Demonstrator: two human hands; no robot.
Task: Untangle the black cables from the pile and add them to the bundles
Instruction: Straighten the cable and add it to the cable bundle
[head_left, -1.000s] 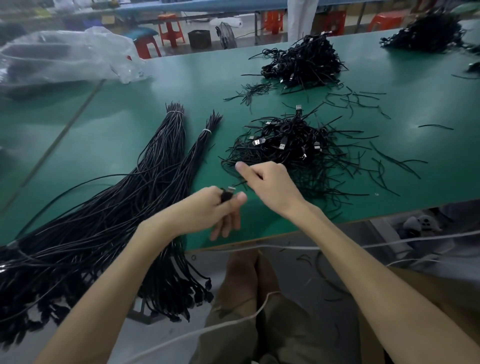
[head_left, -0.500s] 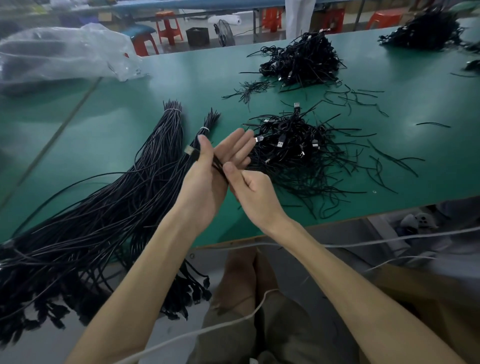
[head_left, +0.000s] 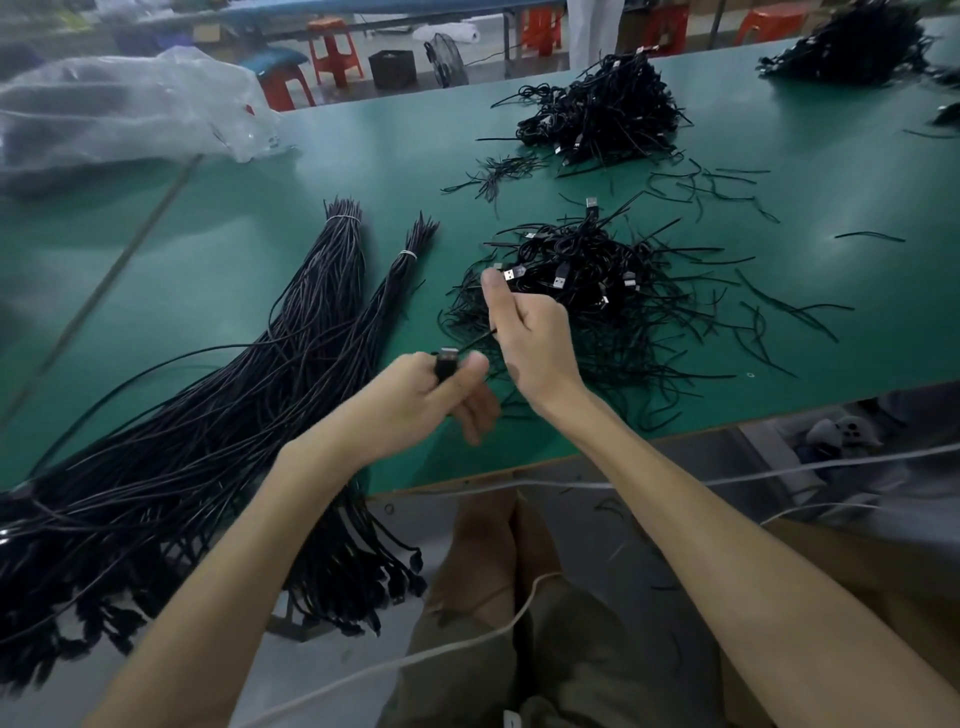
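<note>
Table: a green table (head_left: 249, 260) fills the middle of the head view, and its near edge runs across just ahead of the person's knees.
Pile: a tangled pile (head_left: 587, 291) of black cables with silver-tipped plugs lies right of centre, with loose ends spread around it.
Bundles: two long bundles (head_left: 291, 374) lie left of the pile. Each is tied near its far tip with a white band (head_left: 340, 218), and the near ends hang over the table's edge.
Left hand: the left hand (head_left: 426, 400) is low over the table, pinching a black plug (head_left: 447, 364).
Right hand: the right hand (head_left: 535, 338) is just beside the left, over the pile's near fringe. Its fingers are curled round a thin cable (head_left: 480, 338), and one digit stands straight up.
Far table: a second heap (head_left: 602, 109) sits behind the pile and a third heap (head_left: 857, 47) at the far right, with short scraps (head_left: 727, 187) scattered between them.
Left corner: a crumpled clear plastic bag (head_left: 119, 109) lies there.
Room: beyond the table are red stools (head_left: 335, 52), a black crate (head_left: 392, 67) and a small fan (head_left: 444, 62).
Lap: a white cord (head_left: 441, 649) crosses it.
</note>
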